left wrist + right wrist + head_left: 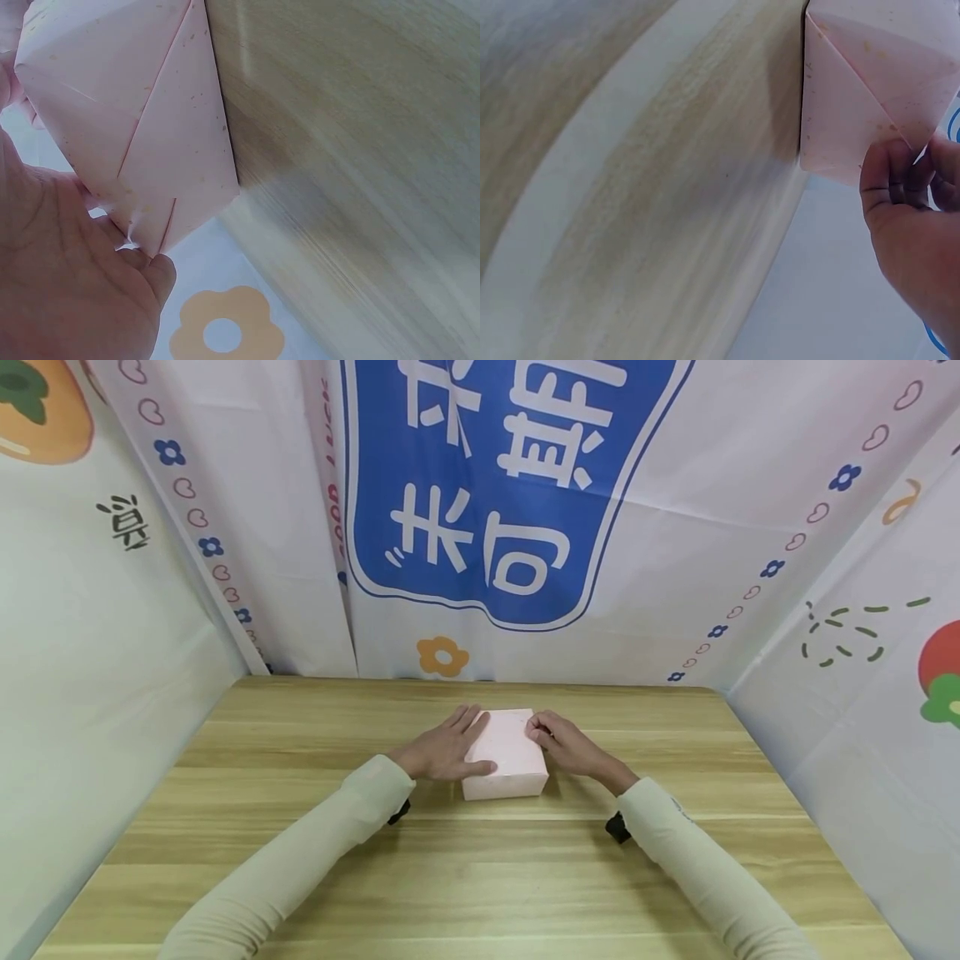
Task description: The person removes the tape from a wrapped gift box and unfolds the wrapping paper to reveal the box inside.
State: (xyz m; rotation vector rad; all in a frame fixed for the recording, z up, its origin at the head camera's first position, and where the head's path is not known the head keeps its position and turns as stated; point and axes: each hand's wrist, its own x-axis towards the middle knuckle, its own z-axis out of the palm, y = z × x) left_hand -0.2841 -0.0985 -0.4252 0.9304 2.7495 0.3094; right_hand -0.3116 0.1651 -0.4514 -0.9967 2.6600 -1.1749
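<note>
A small pink box (507, 743) with folded, speckled paper sides sits near the back of the wooden table. My left hand (446, 750) lies with straight, spread fingers over the box's left part, the thumb reaching across its top near the front edge. At the opposite side, my right hand (561, 742) has curled fingers and pinches the upper right edge. Diagonal creases run over the box side (150, 112) in the left wrist view. In the right wrist view, the curled fingers (885, 169) meet the paper beside a slanted fold; the fingertips are partly hidden.
The wood-grain table (480, 877) reaches forward to a white printed cloth wall (645, 602) close behind the box. More printed cloth (97, 693) rises along both sides. Dark straps (618, 828) show below the sleeves at the wrists.
</note>
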